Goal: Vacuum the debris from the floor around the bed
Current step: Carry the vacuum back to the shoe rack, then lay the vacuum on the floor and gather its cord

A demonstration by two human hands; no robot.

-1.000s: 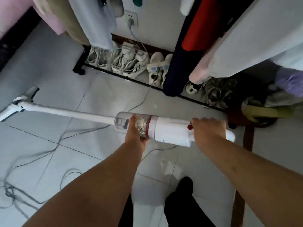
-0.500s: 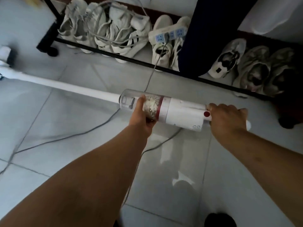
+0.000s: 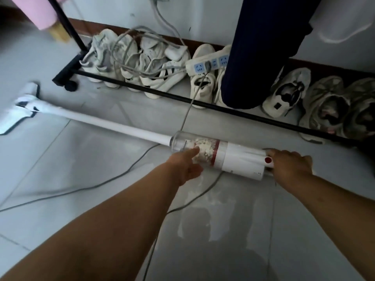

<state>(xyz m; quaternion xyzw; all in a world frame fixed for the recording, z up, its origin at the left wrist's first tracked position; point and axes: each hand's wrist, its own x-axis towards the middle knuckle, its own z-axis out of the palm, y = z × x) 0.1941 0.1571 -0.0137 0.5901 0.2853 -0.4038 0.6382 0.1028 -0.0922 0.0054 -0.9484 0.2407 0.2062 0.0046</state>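
Note:
A white stick vacuum point(image 3: 239, 159) lies nearly level, low over the grey tile floor point(image 3: 203, 220). Its tube point(image 3: 113, 122) runs left to the floor head point(image 3: 18, 112), which rests on the tiles. The clear dust cup point(image 3: 205, 147) holds white crumbs. My left hand point(image 3: 186, 167) grips the underside of the dust cup, thumb across its front. My right hand point(image 3: 290, 167) is closed around the handle at the right end, just beside the red button point(image 3: 268, 159).
A black clothes-rack bar point(image 3: 243, 113) crosses the floor behind the vacuum, with several pale shoes point(image 3: 142, 63) and a white power strip point(image 3: 207, 64) behind it. A dark garment point(image 3: 259, 47) hangs to the floor. Grey cables point(image 3: 101, 185) trail under the vacuum.
The view has dropped closer to the floor and the shoes. The vacuum has come down lower and flatter, its head now on the tiles. Both hands keep their hold.

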